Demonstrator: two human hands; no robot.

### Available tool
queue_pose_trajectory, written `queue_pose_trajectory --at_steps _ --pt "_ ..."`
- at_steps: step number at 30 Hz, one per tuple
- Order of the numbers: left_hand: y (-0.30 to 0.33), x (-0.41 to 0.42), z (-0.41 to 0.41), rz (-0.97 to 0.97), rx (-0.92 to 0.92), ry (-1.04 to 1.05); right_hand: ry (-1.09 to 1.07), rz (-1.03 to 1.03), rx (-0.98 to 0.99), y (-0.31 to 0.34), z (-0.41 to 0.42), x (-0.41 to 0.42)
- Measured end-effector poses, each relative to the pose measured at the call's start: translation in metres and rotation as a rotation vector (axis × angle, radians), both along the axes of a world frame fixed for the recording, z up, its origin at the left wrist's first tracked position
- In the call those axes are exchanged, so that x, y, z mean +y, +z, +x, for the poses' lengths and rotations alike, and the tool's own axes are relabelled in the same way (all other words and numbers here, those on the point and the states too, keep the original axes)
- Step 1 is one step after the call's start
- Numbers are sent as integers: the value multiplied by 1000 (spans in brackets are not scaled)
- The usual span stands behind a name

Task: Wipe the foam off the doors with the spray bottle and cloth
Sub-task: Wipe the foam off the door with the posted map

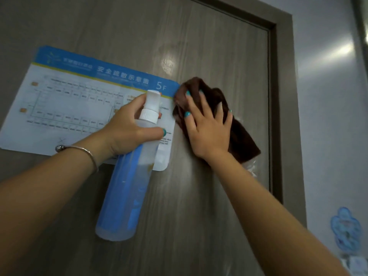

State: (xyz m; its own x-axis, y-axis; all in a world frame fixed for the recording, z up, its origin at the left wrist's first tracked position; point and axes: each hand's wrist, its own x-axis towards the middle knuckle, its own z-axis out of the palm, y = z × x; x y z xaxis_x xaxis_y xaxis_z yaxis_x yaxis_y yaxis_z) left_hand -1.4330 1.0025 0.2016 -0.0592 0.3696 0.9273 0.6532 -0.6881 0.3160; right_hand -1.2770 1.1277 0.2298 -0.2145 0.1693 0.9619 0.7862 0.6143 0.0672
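I'm seeing the brown cloth (pixel 235 124) lying crumpled against the grey door (pixel 199 196), the clear blue-labelled bottle (pixel 127 188) tilting nozzle-up, foam (pixel 167 65) smearing above.

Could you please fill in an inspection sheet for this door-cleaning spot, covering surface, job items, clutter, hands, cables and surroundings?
Surface: grey-brown wood-grain door, smeary wet patch above the cloth, a little residue by the cloth's lower right edge.
Job's things: translucent plastic spray bottle with blue label and white nozzle, held upright before the door; dark brown cloth, pressed flat on the door.
Clutter: blue-and-white laminated floor-plan sign marked 5F stuck on the door, left of the cloth.
Hands: left hand grips the bottle's neck; right hand presses the cloth with spread fingers.
Cables: nothing seen.
Surroundings: dark door frame, pale wall, blue flower-shaped sticker low on the wall.
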Motion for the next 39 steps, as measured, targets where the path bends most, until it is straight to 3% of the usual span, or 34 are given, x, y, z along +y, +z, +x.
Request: queue_pose_trajectory --at_steps 5,11,15,29,33,39 --pt "1 8 18 -51 63 14 33 -56 89 93 -1 -2" --pt "2 12 22 -21 18 -14 30 -21 121 116 -2 0" --pt "2 11 23 -15 10 -28 18 17 77 81 4 3" --pt "-3 9 24 -13 10 -21 -9 39 22 -180 24 13" --pt "-2 10 24 -16 10 -35 -22 3 2 -201 28 14" --pt "-2 12 22 -9 22 -44 -3 -10 63 -176 27 16"
